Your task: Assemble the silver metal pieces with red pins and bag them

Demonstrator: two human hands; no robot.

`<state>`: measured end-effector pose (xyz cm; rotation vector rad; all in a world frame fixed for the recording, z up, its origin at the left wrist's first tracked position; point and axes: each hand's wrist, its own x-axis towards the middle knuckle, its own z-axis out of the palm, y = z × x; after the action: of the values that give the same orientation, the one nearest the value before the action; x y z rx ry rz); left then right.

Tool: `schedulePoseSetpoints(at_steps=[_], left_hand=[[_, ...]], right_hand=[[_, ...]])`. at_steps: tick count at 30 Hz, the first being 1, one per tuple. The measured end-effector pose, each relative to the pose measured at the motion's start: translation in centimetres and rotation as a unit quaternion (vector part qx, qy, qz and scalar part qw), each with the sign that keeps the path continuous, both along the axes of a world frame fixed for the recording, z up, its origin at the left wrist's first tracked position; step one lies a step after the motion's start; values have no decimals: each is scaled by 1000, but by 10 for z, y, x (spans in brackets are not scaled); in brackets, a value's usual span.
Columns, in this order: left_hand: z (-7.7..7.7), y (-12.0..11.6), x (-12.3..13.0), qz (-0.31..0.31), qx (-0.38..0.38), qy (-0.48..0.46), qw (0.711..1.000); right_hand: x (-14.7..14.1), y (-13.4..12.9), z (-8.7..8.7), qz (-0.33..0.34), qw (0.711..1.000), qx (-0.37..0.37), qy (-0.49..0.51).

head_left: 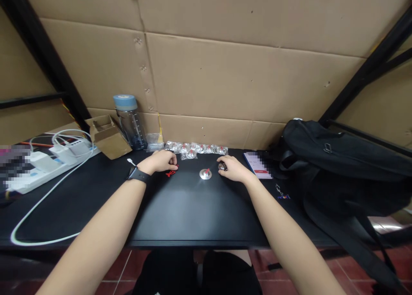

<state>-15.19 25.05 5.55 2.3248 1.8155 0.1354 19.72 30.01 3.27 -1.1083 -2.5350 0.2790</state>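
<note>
My left hand [163,161], a dark watch on its wrist, rests on the black desk with fingers curled together. Red cord [170,173] shows on both sides of its fingertips. Across from it, my right hand [232,168] has thumb and fingers closed around a small, round, shiny metal piece [222,166], partly covered by the fingers. Between the hands lies a silver metal disc [205,174] with a raised centre and a red bit on top. Behind them, several similar pieces in clear plastic bags [190,153] lie in a row along the cardboard wall.
A bottle with a blue lid [126,119] and an open cardboard box [111,140] stand at the left, beside a white power strip [48,170] with cables. To the right are a phone [256,164], a keyring [280,192] and a black backpack [341,166].
</note>
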Motion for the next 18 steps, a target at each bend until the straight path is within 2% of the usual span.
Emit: schedulePoseSetpoints(at_steps=[6, 12, 18], left_hand=[[-6, -1, 13, -16, 62, -15, 998], [2, -9, 36, -54, 132, -118, 983], [8, -13, 56, -101, 149, -192, 965]], right_hand=[[6, 6, 0, 0, 1000, -14, 13], [8, 5, 0, -19, 1000, -4, 24], [1, -3, 12, -4, 990, 8, 139]])
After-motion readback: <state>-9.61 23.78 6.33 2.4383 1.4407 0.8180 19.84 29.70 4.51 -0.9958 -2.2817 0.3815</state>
